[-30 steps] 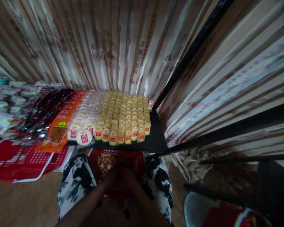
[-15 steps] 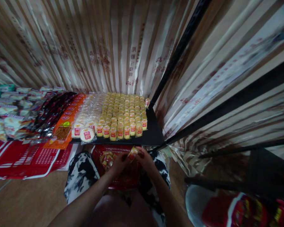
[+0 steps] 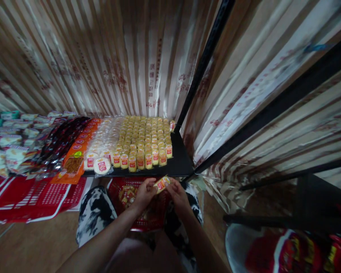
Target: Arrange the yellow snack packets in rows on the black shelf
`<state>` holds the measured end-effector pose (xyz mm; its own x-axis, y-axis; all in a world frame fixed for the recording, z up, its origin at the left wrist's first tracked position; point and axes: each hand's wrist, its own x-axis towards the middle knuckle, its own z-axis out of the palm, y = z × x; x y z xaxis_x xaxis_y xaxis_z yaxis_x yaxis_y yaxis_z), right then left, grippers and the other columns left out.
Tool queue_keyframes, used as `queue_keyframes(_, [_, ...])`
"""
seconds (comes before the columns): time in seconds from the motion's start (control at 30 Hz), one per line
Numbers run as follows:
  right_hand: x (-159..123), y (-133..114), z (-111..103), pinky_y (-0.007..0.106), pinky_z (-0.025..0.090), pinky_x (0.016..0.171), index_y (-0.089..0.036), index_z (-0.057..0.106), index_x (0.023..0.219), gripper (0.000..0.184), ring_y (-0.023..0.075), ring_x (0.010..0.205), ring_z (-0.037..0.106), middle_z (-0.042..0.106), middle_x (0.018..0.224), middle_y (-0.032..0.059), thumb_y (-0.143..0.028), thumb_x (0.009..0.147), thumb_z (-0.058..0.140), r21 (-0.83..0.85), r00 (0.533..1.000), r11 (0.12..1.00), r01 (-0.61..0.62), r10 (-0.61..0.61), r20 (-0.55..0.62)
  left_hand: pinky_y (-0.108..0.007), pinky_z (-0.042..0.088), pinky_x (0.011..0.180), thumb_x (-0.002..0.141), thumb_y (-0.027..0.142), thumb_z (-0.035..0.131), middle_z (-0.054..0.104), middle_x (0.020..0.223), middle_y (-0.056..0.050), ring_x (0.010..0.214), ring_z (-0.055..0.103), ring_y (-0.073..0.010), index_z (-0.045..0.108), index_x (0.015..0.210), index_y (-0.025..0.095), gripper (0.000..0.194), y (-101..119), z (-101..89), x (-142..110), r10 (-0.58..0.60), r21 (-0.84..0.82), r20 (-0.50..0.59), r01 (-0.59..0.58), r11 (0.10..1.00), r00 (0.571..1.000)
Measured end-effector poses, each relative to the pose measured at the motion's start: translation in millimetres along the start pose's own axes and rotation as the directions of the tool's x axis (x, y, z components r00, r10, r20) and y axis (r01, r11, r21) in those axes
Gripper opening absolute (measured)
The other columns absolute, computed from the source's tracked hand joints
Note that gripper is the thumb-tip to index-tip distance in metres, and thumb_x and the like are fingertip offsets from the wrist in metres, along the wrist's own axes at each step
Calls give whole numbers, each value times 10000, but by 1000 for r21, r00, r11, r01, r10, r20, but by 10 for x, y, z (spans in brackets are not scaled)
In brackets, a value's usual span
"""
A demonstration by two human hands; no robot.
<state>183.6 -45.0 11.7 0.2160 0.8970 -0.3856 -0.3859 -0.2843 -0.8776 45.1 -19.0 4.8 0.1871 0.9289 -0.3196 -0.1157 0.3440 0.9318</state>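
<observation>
Between my two hands is a small yellow snack packet (image 3: 161, 184) with a red and white label, held by its ends. My left hand (image 3: 145, 192) pinches its left end, and my right hand (image 3: 177, 193) grips the right end. Below them, between my knees, sits a red basket (image 3: 150, 223) with loose yellow packets (image 3: 127, 195) inside. Ahead, on a black shelf (image 3: 182, 153), similar yellow packets (image 3: 140, 159) stand in tight rows with labels facing me.
Left of the rows lie round white packaged crackers (image 3: 102, 165), an orange bag (image 3: 73, 165), dark packets (image 3: 62, 140) and white bags (image 3: 15, 153). A red basket (image 3: 45, 195) is beneath them. Black frame bars (image 3: 244, 123) slant on the right before a striped curtain (image 3: 136, 57).
The packet has been turned so its label faces up, and both hands hold it flatter. My view has shifted slightly to the right.
</observation>
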Motion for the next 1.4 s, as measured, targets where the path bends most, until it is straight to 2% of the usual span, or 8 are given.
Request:
queue_keyframes(0.23, [-14, -68, -97, 293, 503, 617, -198, 605, 900, 416, 205, 723, 659, 708, 828, 39, -454, 611, 760, 10, 999, 999, 39, -39, -1, -220, 483, 678, 743, 202, 611, 652, 890, -44, 751, 614, -119, 543, 931, 152, 206, 95, 359, 67, 60, -24, 22, -59, 998, 998])
queue_keyframes(0.43, [198, -243, -217, 335, 516, 777, -223, 607, 950, 393, 205, 819, 655, 702, 866, 27, -428, 627, 695, -203, 961, 955, 218, -246, -126, -278, 508, 764, 802, 143, 494, 632, 1004, -75, 858, 619, -144, 530, 1033, 161, 234, 88, 562, 251, 227, 322, 41, -228, 919, 973])
queue_keyframes(0.53, [457, -339, -309, 351, 523, 759, -199, 608, 1003, 447, 206, 784, 644, 691, 860, 50, -436, 627, 657, -326, 922, 897, 297, -359, -146, -374, 486, 912, 786, 101, 467, 583, 1136, -102, 1033, 577, -192, 517, 1121, 165, 344, 117, 588, 314, 417, 560, 65, -379, 737, 907])
queue_keyframes(0.7, [885, -434, -434, 392, 517, 781, -138, 612, 1095, 527, 223, 809, 626, 669, 906, 101, -458, 676, 588, -513, 865, 777, 365, -486, -121, -444, 427, 1023, 808, 93, 420, 500, 1302, -143, 1225, 442, -255, 531, 1170, 130, 380, 186, 564, 408, 563, 796, 331, -545, 264, 757])
queue_keyframes(0.8, [1039, -438, -437, 398, 511, 801, -132, 603, 1137, 516, 225, 838, 621, 665, 944, 111, -432, 721, 545, -583, 848, 712, 391, -525, -72, -427, 465, 989, 801, 71, 402, 498, 1323, -152, 1225, 446, -261, 538, 1183, 108, 407, 187, 536, 487, 542, 837, 412, -539, 93, 733])
queue_keyframes(0.93, [1119, -426, -353, 384, 516, 793, -127, 606, 1141, 499, 215, 815, 622, 655, 965, 113, -406, 736, 527, -638, 842, 661, 395, -538, -37, -403, 457, 1004, 774, 38, 395, 507, 1342, -140, 1236, 443, -274, 553, 1188, 65, 444, 134, 488, 592, 510, 845, 481, -533, -53, 713])
queue_keyframes(1.13, [1135, -443, -224, 387, 512, 786, -101, 599, 1168, 475, 235, 847, 610, 637, 984, 138, -345, 790, 448, -768, 819, 511, 386, -573, 30, -395, 456, 1002, 793, 49, 382, 514, 1349, -115, 1266, 429, -264, 573, 1181, 79, 434, 48, 424, 665, 509, 850, 499, -512, -127, 702])
queue_keyframes(1.4, [1189, -269, -124, 405, 443, 910, -138, 584, 1195, 441, 254, 1023, 523, 595, 1092, 145, -329, 851, 385, -844, 752, 363, 395, -655, 70, -396, 451, 1011, 815, 50, 348, 520, 1341, -118, 1281, 410, -240, 580, 1161, 95, 419, -49, 384, 688, 550, 845, 489, -524, -107, 677])
